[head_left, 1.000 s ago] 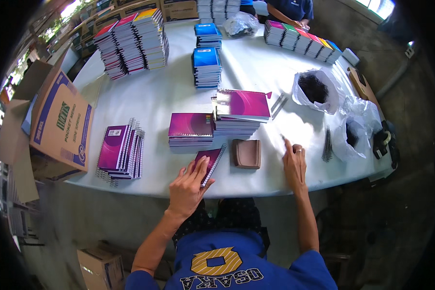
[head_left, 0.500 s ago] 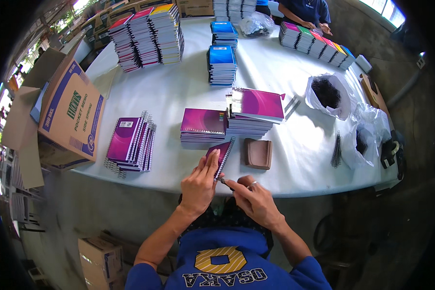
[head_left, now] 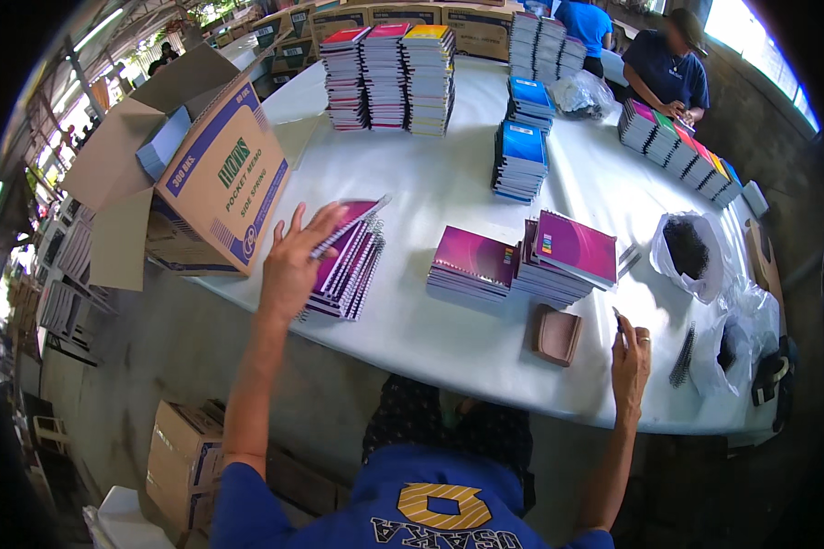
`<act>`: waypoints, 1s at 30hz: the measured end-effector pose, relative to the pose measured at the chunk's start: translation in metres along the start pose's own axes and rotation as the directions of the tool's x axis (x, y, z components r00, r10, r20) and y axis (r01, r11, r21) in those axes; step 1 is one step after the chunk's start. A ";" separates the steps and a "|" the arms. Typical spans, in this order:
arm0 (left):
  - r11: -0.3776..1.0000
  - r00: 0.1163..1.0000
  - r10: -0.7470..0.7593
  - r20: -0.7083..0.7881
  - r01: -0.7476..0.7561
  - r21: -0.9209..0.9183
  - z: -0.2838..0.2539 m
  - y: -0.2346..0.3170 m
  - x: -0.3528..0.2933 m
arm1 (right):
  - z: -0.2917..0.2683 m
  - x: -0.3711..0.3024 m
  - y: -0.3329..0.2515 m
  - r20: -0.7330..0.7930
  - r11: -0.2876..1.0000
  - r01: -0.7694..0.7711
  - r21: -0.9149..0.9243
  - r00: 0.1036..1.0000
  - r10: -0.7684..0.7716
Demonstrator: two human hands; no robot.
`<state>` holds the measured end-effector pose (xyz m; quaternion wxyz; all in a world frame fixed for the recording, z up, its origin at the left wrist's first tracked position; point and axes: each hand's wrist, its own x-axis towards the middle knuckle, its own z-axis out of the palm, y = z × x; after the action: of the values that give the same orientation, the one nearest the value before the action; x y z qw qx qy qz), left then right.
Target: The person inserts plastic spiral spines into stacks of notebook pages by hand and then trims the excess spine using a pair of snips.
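My left hand [head_left: 295, 261] grips a purple spiral notebook [head_left: 357, 216], holding it tilted over the left pile of purple spiral notebooks [head_left: 350, 279]. That pile is bound with wire coils, some ends sticking out; whether the held notebook touches it, I cannot tell. Over on the right, my right hand [head_left: 632, 361] is closed round a small dark pliers-like tool [head_left: 617, 316], mostly hidden by the fingers, tip pointing away from me. Between the hands lie a low stack of purple notebooks [head_left: 470, 261] and a taller one [head_left: 572, 252]. A brown block-like holder [head_left: 557, 335] sits nearest the right hand.
An open carton [head_left: 224, 183] stands at the left table edge. Farther back are red and yellow notebook stacks [head_left: 389, 82] and blue ones [head_left: 522, 156]. White bags of black coils [head_left: 691, 252] and loose black coils [head_left: 682, 355] lie right. A co-worker [head_left: 668, 73] handles something behind coloured stacks.
My left hand has carried the notebook left to the pile there. My right hand has drawn the tool away from the coil, to the right. The whole view has shifted.
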<state>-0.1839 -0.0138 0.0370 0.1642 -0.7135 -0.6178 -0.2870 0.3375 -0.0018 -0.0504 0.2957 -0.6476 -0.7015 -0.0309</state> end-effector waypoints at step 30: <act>0.912 0.884 0.411 0.221 -0.402 -0.086 0.146 0.104 0.008 | 0.018 -0.008 -0.123 -0.153 0.816 0.317 0.484 0.948 -0.278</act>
<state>-0.0512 0.0595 -0.0596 0.1330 -0.8588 -0.4642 -0.1715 0.2165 -0.0206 -0.0272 0.4715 -0.4288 -0.7662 0.0827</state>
